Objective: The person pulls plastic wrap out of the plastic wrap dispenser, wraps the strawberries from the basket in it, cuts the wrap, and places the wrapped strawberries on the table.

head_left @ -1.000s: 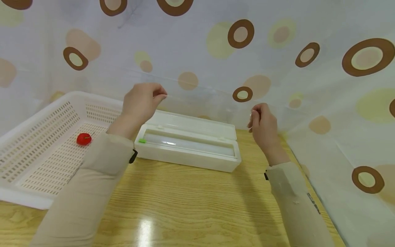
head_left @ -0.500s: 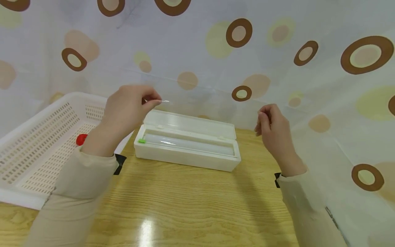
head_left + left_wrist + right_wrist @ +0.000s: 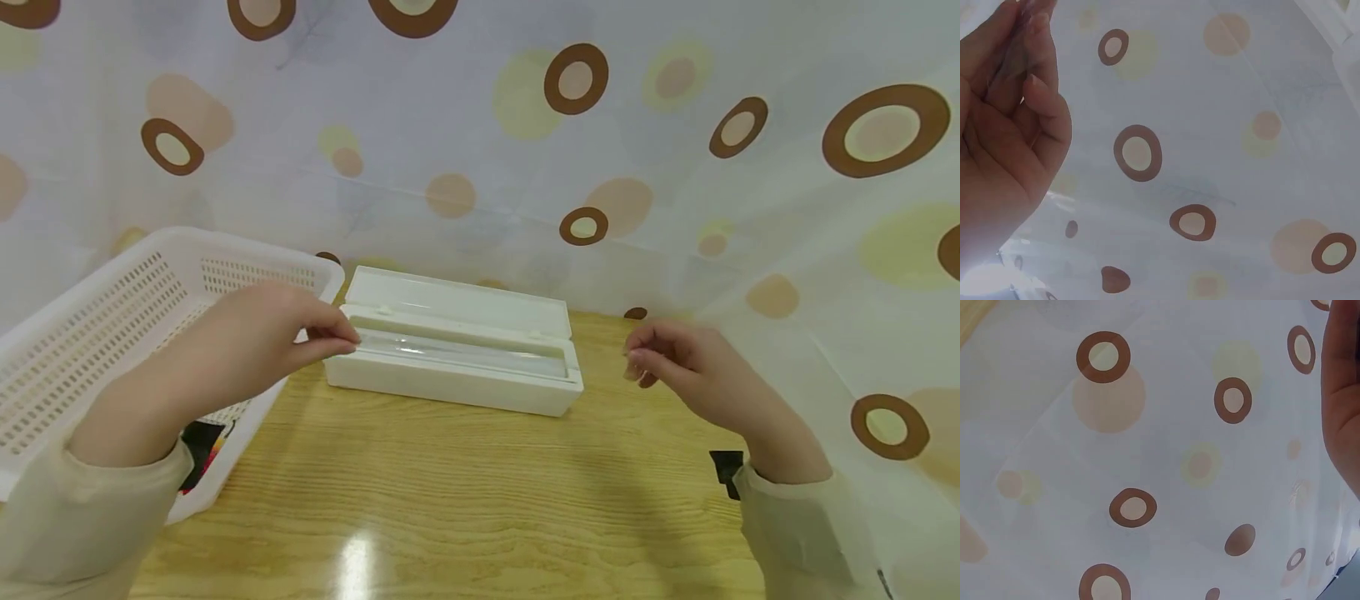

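A clear sheet of cling film (image 3: 1009,56) is pinched between thumb and fingers of my left hand (image 3: 247,342), whose fingertips overlap the left end of the white cling film box (image 3: 450,387) in the head view. Well to the right of that box, my right hand (image 3: 693,362) pinches thin clear film at its fingertips, above the table. Between the hands the film is nearly invisible. Inside the box lies a film roll (image 3: 465,354), and the box lid (image 3: 457,300) stands raised at the back. The right wrist view shows only the edge of the palm.
At left stands a white slotted basket (image 3: 90,300), partly covered by my left forearm. A red and yellow thing (image 3: 213,457) shows in it beside the black wrist mount (image 3: 198,450). A dotted sheet (image 3: 465,108) hangs behind the wooden table (image 3: 450,492).
My left hand has moved left and down, toward the box's left end. The right hand has moved right and down. The red fruit in the basket and the green slider are now hidden.
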{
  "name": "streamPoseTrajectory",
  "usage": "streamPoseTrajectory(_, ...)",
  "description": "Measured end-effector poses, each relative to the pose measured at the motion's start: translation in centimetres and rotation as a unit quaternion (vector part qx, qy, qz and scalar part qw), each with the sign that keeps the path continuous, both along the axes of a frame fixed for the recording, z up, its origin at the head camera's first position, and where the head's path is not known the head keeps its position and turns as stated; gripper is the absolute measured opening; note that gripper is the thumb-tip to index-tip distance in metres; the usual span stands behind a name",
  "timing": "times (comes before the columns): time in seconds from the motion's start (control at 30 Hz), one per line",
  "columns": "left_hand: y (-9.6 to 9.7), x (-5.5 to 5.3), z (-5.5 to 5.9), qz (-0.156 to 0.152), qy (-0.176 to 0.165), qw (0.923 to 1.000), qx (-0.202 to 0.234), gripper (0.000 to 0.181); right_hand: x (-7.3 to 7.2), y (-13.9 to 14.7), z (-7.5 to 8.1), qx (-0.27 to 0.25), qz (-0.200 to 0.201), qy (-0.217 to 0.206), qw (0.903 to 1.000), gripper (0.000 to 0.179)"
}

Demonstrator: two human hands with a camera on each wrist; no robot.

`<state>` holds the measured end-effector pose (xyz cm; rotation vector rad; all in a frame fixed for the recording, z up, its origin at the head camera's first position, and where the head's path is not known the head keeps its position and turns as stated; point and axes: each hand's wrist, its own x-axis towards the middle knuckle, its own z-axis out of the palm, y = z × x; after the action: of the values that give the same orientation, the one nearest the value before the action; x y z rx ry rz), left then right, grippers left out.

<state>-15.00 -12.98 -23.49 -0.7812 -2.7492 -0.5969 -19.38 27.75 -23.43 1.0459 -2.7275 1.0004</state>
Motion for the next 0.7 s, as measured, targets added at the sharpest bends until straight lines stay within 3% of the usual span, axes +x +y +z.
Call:
streamPoseTrajectory(0.1,-0.5,0.4,-1.1,-0.026,-0.006,0.9996,-0.009,0.011,0.5,0.4,-0.3,0.018,0.047,-0.027,0.9984,0.009)
streamPoseTrajectory(0.2,-0.9,0.8,-2.3,-0.046,-0.027,0.9983,-0.023,0.013,0.8,0.4,-0.5,0.058,0.083,-0.083,0.9914,0.009)
streamPoseTrajectory(0.37,-0.8,1.5,-4.8,-0.083,-0.083,0.9921,-0.046,0.013,1.2,-0.2,-1.3,0.13,0.118,-0.204,0.9631,0.009)
streamPoseTrajectory(0.47,-0.3,2.2,-6.3,-0.078,-0.117,0.9878,-0.066,0.012,1.2,-0.6,-2.4,0.149,0.142,-0.25,0.9463,0.009)
streamPoseTrajectory(0.53,0.1,2.8,-7.3,-0.06,-0.139,0.9854,-0.079,0.012,1.1,-0.7,-3.3,0.154,0.154,-0.275,0.9364,0.009)
streamPoseTrajectory(0.7,0.8,3.6,-9.5,-0.029,-0.167,0.9813,-0.091,0.018,1.1,-1.0,-5.4,0.157,0.176,-0.303,0.9235,0.01)
